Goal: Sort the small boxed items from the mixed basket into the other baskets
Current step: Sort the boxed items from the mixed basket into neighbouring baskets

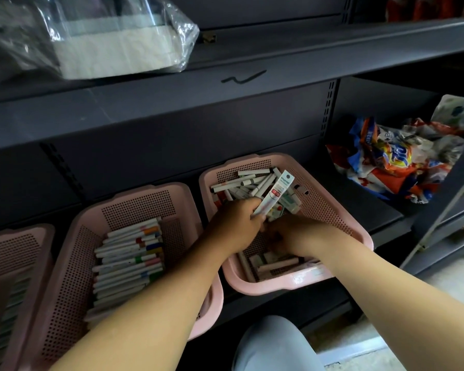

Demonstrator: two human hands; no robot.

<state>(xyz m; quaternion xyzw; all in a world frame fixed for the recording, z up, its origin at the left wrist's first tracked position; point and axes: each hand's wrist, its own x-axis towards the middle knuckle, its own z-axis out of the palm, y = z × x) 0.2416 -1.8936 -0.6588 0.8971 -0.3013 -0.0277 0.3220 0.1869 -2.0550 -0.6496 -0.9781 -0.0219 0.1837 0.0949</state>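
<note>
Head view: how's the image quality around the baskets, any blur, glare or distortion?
Head view: wide-angle bending curves the shelf edge; dim under the shelf, so the far-left basket is dark and soft; glare on the plastic bag; the boxed item in the left hand reads fairly sharp.

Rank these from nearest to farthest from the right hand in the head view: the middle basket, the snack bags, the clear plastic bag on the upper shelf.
From the right hand, inside the mixed basket:
1. Middle basket, to its left on the same shelf.
2. Snack bags, up and to the right, on the neighbouring shelf.
3. Clear plastic bag, far up-left on the upper shelf.
</note>
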